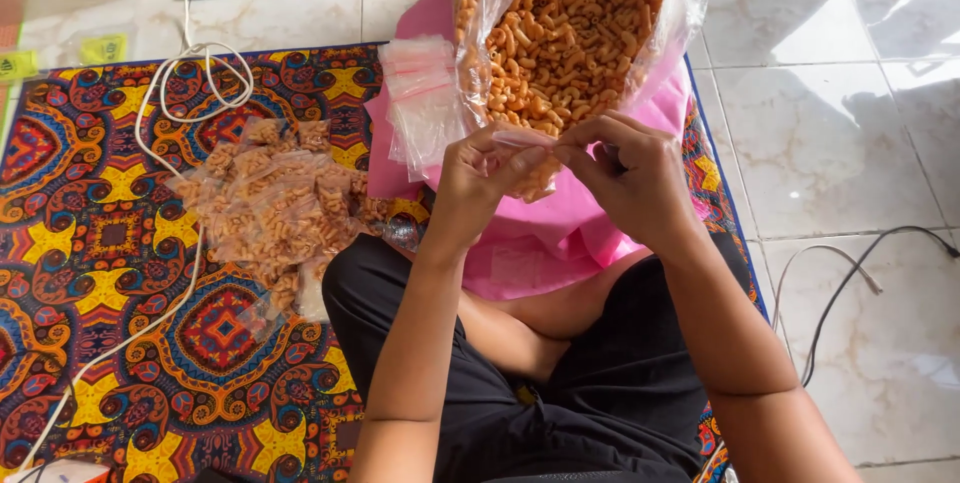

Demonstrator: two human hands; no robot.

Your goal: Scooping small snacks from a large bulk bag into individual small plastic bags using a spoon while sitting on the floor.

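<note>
Two bare hands: left hand [478, 183], right hand [630, 183]. One small clear plastic pouch [527, 141] between them. One large clear plastic bag of orange macaroni snacks [570, 23]. One stack of empty clear pouches [420, 93]. One heap of filled small snack packets [275, 208], count unclear. One pink plastic sheet [540, 243]. One patterned multicoloured mat [110, 243]. One white cord [185, 93]. One black cable [860, 273].

Clear glossy plastic bag [680, 3] — matt pink sheet [560, 243]; patterned woven mat [110, 233] — polished marble-look floor tiles [840, 143].
</note>
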